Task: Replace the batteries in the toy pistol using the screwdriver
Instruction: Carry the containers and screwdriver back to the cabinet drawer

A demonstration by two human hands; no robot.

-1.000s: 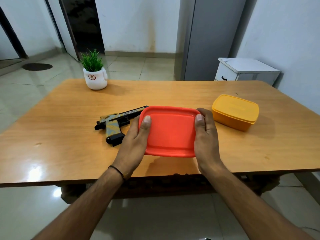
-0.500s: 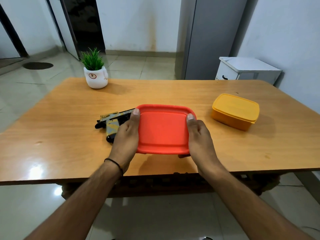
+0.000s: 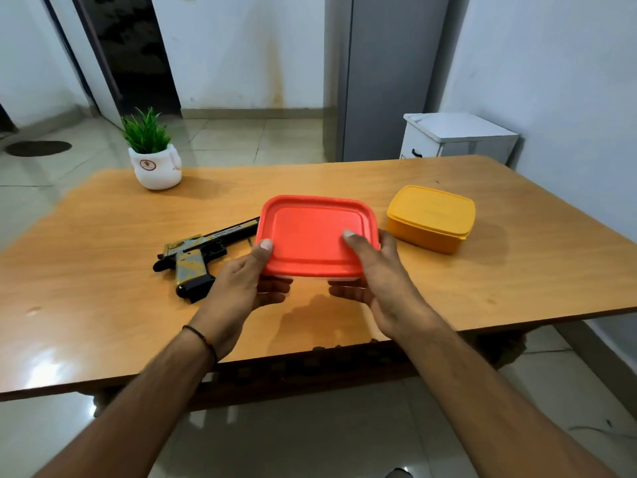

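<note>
Wooden table [image 3: 103, 270] fills mid frame, tiled floor and white walls behind, dark doorway upper left. Grey tall unit at top centre, can't tell if it's a fridge or a cupboard.

Both hands are on the red container [image 3: 317, 232], centre of frame, lid on. Left hand [image 3: 241, 288] grips its lower-left corner, thumb on top of the lid, fingers curled underneath. Right hand [image 3: 382, 281] grips the lower-right side the same way, thumb on the lid, fingers under. Hands are apart, w/ the box clamped between them. Box looks raised off the tabletop and tilted toward the camera, shadow on the wood below it. Contents not visible.

Toy pistol [image 3: 193, 257] lies flat on the table, left of centre, just beside the left hand, not touched. Gold/grey camo body, black muzzle end running behind the box's left edge, grip pointing toward the near edge.

Yellow container [image 3: 431, 215], lid on, sits right of the red one, apart from it. White pot w/ green plant [image 3: 157, 167] at far-left corner of the table. White cabinet [image 3: 458, 136] behind the table, upper right. Black band [image 3: 200, 336] on left wrist.
</note>
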